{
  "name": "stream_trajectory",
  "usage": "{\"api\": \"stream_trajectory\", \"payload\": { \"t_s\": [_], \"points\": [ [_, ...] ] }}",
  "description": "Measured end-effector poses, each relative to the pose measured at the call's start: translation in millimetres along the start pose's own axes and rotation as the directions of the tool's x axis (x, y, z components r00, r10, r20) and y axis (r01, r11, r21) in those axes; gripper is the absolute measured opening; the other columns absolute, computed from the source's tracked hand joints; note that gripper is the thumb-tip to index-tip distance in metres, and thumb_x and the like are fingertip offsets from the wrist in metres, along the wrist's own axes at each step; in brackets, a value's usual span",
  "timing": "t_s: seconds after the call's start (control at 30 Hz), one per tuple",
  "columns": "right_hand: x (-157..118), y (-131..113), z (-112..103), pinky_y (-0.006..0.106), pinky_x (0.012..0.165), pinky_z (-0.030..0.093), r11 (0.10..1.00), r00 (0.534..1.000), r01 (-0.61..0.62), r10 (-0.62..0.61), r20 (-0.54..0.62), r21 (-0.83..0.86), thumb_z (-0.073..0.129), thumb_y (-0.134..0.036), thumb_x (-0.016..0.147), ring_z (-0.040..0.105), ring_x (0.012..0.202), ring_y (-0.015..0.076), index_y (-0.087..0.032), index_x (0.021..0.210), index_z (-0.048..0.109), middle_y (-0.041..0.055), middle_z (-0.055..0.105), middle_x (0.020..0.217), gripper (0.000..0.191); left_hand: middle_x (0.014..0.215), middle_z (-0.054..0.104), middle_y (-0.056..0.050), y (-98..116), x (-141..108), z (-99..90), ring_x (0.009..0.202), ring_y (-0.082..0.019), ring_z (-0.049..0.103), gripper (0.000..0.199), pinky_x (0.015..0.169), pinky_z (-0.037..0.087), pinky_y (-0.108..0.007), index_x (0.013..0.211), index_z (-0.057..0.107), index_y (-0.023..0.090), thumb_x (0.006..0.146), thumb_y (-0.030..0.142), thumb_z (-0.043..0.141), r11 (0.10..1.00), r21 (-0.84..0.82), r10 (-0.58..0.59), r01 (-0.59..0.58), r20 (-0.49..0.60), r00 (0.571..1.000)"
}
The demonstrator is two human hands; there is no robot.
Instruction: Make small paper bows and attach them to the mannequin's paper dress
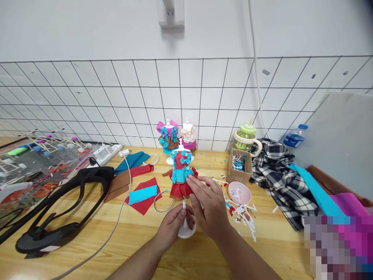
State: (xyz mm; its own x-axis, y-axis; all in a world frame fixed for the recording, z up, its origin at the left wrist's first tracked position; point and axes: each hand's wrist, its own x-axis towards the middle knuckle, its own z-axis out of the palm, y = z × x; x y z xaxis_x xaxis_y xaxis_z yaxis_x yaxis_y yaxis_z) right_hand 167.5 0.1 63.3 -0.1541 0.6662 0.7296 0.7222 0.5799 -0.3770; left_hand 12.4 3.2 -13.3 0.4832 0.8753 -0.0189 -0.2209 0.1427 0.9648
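A small white dress form stands on a round base (186, 232), dressed in a red and blue crepe-paper dress (181, 171) with little blue flowers and a ruffled red skirt. My left hand (175, 222) is closed around the stand's thin stem, just above the base. On the right side of the skirt rest the fingertips of my right hand (210, 202), its fingers stretched out and thumb apart. Two more dressed forms are behind: one in a pink, blue and brown dress (168, 136), the other in a cream and pink dress (188, 136).
Folded red and blue paper (143, 194) and a ring (164, 201) lie left. A black headset strap (78, 225) and white cable (116, 221) are further left. Right are a pink dish (239, 193), paper scraps (247, 221), a cardboard box (239, 173), a green-lidded cup (246, 138) and plaid cloth (274, 167).
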Motion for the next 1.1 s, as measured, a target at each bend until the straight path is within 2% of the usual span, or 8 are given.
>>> {"api": "stream_trajectory", "payload": {
  "t_s": [0.17,0.37,0.6,0.8,1.1],
  "points": [
    [-2,1,-4,0.045,0.1,0.036,0.999,0.99,-0.051,0.053,-0.129,0.017,0.046,-0.018,0.086,0.05,0.117,0.025,-0.022,0.125,0.055,0.0063,0.058,0.129,0.04,0.065,0.061,-0.003,3,-2,4.0,0.059,-0.014,0.054,0.03,0.058,0.039,-0.025,0.088,0.058,0.014,0.089,0.043,0.05,1.0,-0.004,0.004,-0.004,0.037,0.999],
    [-3,0,-5,0.045,0.097,0.034,0.996,0.989,-0.062,0.053,-0.141,-0.058,0.043,-0.016,0.087,0.048,0.118,0.0267,-0.024,0.13,0.052,0.0032,0.058,0.13,0.045,0.063,0.062,-0.004,2,-3,6.2,0.058,-0.014,0.054,0.032,0.058,0.039,-0.025,0.087,0.058,0.013,0.089,0.044,0.051,1.0,0.009,-0.008,0.007,0.052,0.999],
    [-4,2,-4,0.043,0.092,0.034,0.987,0.979,-0.066,0.036,-0.202,-0.145,0.044,-0.018,0.087,0.051,0.106,0.025,-0.024,0.128,0.056,0.0022,0.061,0.127,0.043,0.063,0.065,-0.004,-6,-3,0.1,0.061,-0.016,0.058,0.033,0.061,0.042,-0.026,0.092,0.059,0.013,0.089,0.044,0.05,0.994,0.108,-0.005,-0.003,0.071,0.997],
    [-4,3,-4,0.042,0.089,0.034,0.984,0.974,-0.068,0.03,-0.224,-0.164,0.046,-0.018,0.087,0.052,0.098,0.0235,-0.024,0.124,0.059,0.0013,0.063,0.124,0.04,0.059,0.064,-0.004,-5,-5,2.9,0.059,-0.015,0.058,0.032,0.06,0.043,-0.025,0.091,0.059,0.013,0.089,0.043,0.05,0.997,0.075,0.001,-0.006,0.077,0.997],
    [-7,7,-3,0.041,0.084,0.035,0.981,0.975,-0.042,0.0,-0.222,-0.188,0.048,-0.017,0.085,0.053,0.09,0.0222,-0.024,0.126,0.057,0.0021,0.064,0.123,0.043,0.063,0.066,-0.006,-8,-4,0.9,0.06,-0.015,0.06,0.034,0.059,0.043,-0.025,0.09,0.06,0.012,0.089,0.045,0.049,0.992,0.127,-0.017,0.008,0.07,0.997]
  ]
}}
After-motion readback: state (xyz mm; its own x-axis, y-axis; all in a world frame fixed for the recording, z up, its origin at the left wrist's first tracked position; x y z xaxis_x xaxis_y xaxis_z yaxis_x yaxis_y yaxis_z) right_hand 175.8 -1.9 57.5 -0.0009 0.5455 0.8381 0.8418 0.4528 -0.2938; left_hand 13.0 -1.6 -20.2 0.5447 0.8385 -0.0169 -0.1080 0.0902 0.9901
